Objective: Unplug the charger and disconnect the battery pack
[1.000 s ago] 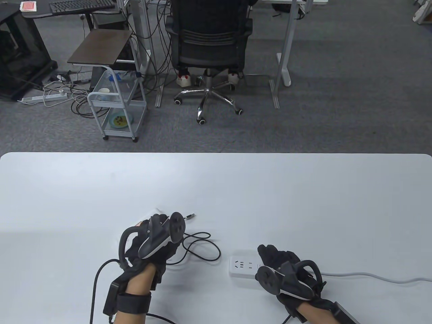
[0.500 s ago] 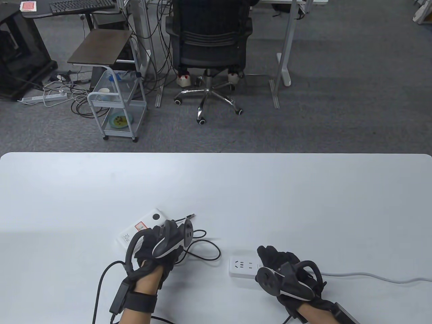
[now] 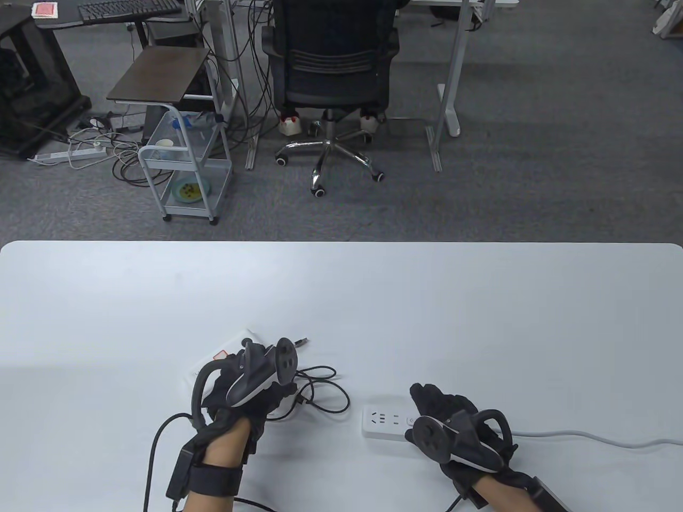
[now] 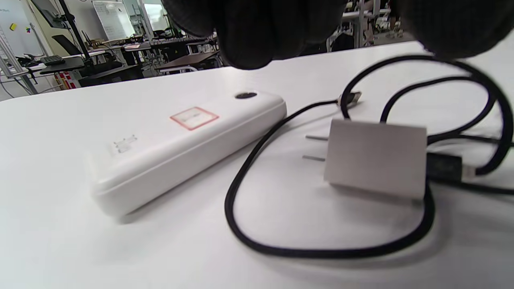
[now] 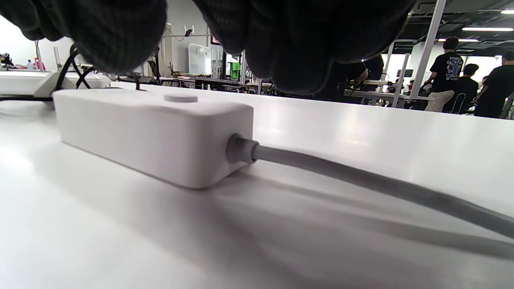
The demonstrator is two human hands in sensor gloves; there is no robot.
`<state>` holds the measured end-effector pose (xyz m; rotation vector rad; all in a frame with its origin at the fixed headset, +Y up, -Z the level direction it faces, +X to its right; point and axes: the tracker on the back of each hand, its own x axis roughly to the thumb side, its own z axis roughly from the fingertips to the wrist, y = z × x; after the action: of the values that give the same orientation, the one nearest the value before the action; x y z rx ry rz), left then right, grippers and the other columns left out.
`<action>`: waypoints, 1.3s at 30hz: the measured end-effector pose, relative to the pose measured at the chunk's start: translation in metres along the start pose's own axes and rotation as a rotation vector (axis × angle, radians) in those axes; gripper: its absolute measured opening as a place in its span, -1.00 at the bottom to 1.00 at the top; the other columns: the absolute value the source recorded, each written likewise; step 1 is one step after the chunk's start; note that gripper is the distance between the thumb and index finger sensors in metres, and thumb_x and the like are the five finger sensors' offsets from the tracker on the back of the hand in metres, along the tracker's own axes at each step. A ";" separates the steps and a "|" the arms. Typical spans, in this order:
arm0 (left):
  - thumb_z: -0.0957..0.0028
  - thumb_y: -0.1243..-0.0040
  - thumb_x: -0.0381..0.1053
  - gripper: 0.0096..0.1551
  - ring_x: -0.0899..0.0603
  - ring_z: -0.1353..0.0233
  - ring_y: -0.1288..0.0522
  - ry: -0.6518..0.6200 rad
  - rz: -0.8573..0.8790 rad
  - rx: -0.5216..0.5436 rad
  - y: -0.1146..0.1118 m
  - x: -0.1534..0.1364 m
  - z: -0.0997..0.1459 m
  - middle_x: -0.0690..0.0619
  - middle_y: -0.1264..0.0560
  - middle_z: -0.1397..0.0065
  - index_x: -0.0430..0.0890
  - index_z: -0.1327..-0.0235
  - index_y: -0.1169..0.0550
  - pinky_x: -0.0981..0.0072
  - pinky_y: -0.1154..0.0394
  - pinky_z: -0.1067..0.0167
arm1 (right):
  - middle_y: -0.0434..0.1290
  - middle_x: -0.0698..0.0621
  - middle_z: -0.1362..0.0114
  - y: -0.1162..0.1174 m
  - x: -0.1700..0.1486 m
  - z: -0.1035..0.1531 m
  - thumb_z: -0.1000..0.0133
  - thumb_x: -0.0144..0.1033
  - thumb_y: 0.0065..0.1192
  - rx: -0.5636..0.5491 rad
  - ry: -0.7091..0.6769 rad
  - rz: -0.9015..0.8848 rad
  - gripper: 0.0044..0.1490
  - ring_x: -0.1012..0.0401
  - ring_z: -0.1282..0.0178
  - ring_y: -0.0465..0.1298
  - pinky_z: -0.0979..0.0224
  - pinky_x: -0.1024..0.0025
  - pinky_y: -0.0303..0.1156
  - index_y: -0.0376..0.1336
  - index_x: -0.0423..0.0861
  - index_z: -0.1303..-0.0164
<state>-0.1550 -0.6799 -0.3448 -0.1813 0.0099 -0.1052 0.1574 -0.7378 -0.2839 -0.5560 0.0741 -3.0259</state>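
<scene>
The white battery pack (image 4: 184,140) lies flat on the table; in the table view (image 3: 227,349) my left hand half covers it. The white charger (image 4: 375,158) lies on its side beside the pack with its two prongs bare. Its black cable (image 4: 249,237) loops around it, and the cable's free plug (image 3: 302,340) lies on the table, apart from the pack. My left hand (image 3: 251,381) hovers over the charger and pack, and its fingers (image 4: 257,36) hold nothing. My right hand (image 3: 443,408) is over the right end of the white power strip (image 3: 381,421), and its fingers (image 5: 305,48) hang just above the strip.
The strip's grey cord (image 3: 587,437) runs off to the right across the white table (image 3: 341,298). The strip's sockets (image 3: 387,418) hold no plug. An office chair (image 3: 331,80) and a small cart (image 3: 181,176) stand beyond the table's far edge.
My left hand drew back, uncovering the battery pack, then moved forward over it again. The cable loops shifted slightly. My right hand barely moved.
</scene>
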 end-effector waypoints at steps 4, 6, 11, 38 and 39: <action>0.15 -0.23 0.55 0.03 -0.07 -0.57 -0.54 -0.054 0.069 0.124 0.008 -0.001 0.013 0.13 -0.39 -0.65 0.16 -0.62 -0.36 0.06 -0.37 -0.66 | 0.24 -0.21 -0.66 -0.005 -0.004 0.001 0.00 0.21 0.08 -0.079 0.019 -0.025 0.05 -0.08 -0.43 0.44 -0.48 -0.11 0.30 0.03 -0.11 -0.64; 0.16 -0.18 0.57 -0.15 -0.05 -0.46 -0.61 -0.091 0.080 0.176 0.009 -0.002 0.019 0.19 -0.53 -0.50 0.21 -0.39 -0.52 0.04 -0.42 -0.60 | 0.25 -0.20 -0.65 -0.010 -0.007 0.001 -0.01 0.21 0.08 -0.111 0.020 -0.044 0.04 -0.06 -0.44 0.45 -0.49 -0.08 0.31 0.04 -0.11 -0.63; 0.13 -0.19 0.55 -0.12 -0.05 -0.49 -0.59 -0.139 0.115 0.181 0.001 -0.003 0.026 0.17 -0.50 -0.54 0.17 -0.44 -0.50 0.08 -0.42 -0.62 | 0.27 -0.20 -0.65 -0.016 -0.019 0.001 -0.01 0.21 0.08 -0.137 0.063 -0.118 0.03 -0.07 -0.45 0.45 -0.49 -0.08 0.31 0.06 -0.11 -0.63; 0.22 0.03 0.70 0.11 -0.11 -0.69 -0.43 -0.219 -0.094 0.376 -0.043 0.043 0.065 0.14 -0.31 -0.72 0.19 -0.62 -0.30 -0.03 -0.30 -0.67 | 0.29 -0.19 -0.64 -0.012 -0.021 0.010 -0.02 0.19 0.08 -0.159 0.083 0.031 0.01 -0.08 -0.44 0.45 -0.50 -0.11 0.30 0.09 -0.13 -0.61; 0.22 0.02 0.70 0.11 -0.11 -0.68 -0.45 -0.216 -0.081 0.385 -0.043 0.041 0.065 0.14 -0.32 -0.71 0.19 -0.62 -0.32 -0.02 -0.32 -0.66 | 0.29 -0.19 -0.64 -0.012 -0.020 0.010 -0.02 0.19 0.08 -0.155 0.079 0.035 0.01 -0.09 -0.44 0.45 -0.49 -0.11 0.30 0.09 -0.13 -0.61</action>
<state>-0.1173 -0.7142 -0.2731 0.1927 -0.2315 -0.1660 0.1792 -0.7252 -0.2812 -0.4401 0.3214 -3.0249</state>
